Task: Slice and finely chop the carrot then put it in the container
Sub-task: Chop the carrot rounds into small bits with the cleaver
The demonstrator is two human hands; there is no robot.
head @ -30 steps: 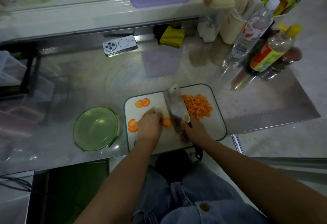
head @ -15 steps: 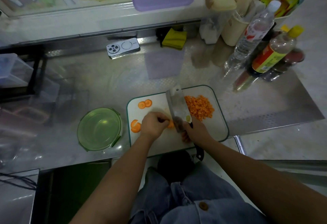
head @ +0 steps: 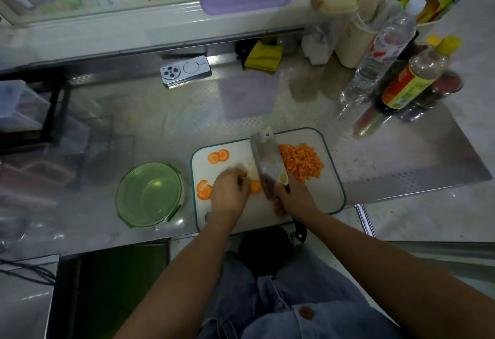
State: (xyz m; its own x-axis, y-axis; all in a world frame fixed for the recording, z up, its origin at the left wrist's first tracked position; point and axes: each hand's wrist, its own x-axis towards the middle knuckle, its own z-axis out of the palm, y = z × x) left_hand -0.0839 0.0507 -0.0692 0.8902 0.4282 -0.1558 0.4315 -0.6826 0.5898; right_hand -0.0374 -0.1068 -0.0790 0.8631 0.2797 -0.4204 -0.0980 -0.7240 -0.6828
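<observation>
Steel surface [head: 160, 129] under cutting board [head: 329, 194]; left hand [head: 230, 194] pins carrot slices [head: 255, 186] there, right hand [head: 297, 199] closed around cleaver [head: 267, 162], chopping; container [head: 148, 194] waits left, empty.

1. The cutting board [head: 329, 191] is white with a green edge.
2. The carrot bits [head: 301, 162] and carrot slices [head: 218, 156] are orange.
3. The bowl [head: 148, 194], at 9 o'clock from the board, is clear green.
4. The bench [head: 160, 124] is silver with a dotted pattern.
5. The cloth [head: 263, 56], at 12 o'clock, is yellow.
6. The bottle cap [head: 451, 44] is yellow.
</observation>
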